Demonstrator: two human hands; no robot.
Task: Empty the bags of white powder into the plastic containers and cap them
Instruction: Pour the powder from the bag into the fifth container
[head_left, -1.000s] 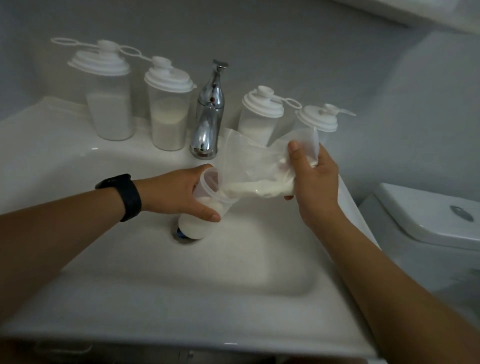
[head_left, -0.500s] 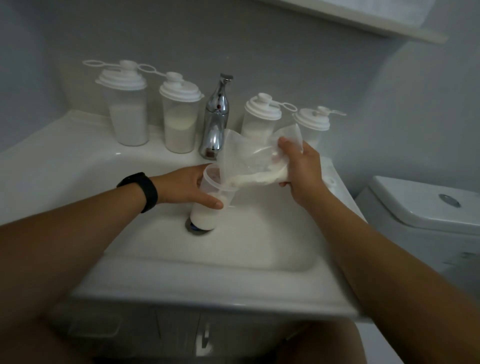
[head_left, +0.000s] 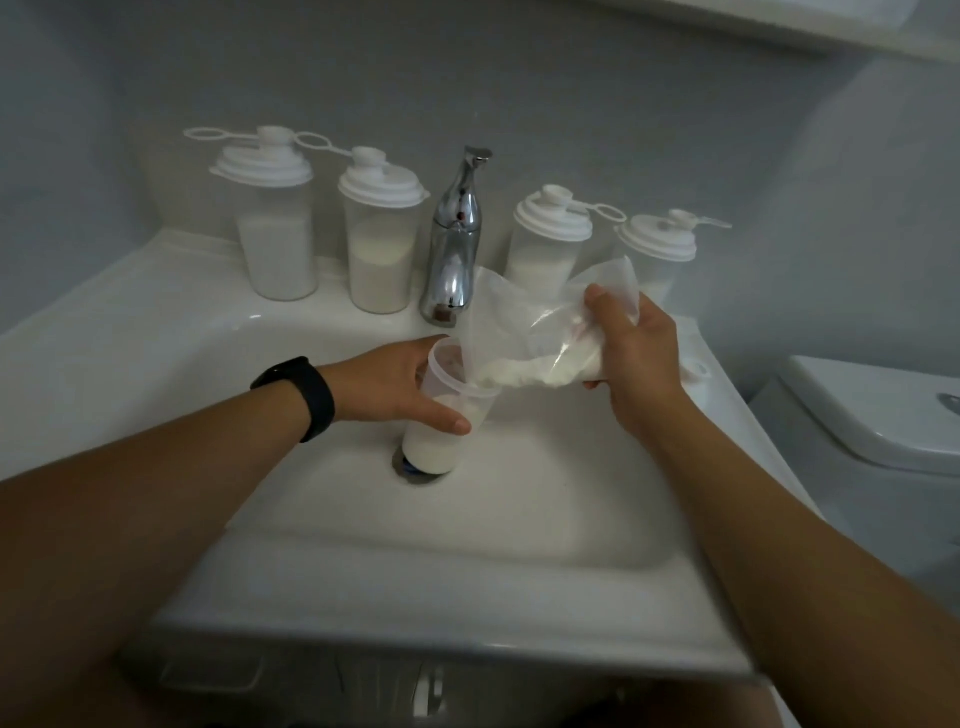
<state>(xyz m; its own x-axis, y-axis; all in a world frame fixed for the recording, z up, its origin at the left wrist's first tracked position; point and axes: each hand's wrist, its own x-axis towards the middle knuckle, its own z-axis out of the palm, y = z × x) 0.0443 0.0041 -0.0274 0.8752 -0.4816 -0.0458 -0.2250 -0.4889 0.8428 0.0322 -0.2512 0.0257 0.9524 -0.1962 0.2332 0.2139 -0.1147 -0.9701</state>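
Plastic: four capped containers (head_left: 382, 244), one open container (head_left: 439, 415) gripped by left hand (head_left: 392, 384), right hand (head_left: 636, 358) holding one bag (head_left: 519, 332).

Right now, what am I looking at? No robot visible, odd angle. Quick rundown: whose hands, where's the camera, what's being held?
There is no machine here. A person wears a wide-angle camera on the head, looking down at their own two hands, so the forearms enter from the bottom.

The left hand, with a black wristband, grips an open plastic container standing in the white sink, over the drain. It is partly full of white powder.

The right hand holds a clear bag tilted so its mouth feeds powder into that container.

On the ledge behind, four capped containers holding powder stand two on each side of a chrome tap. A toilet cistern sits at right.
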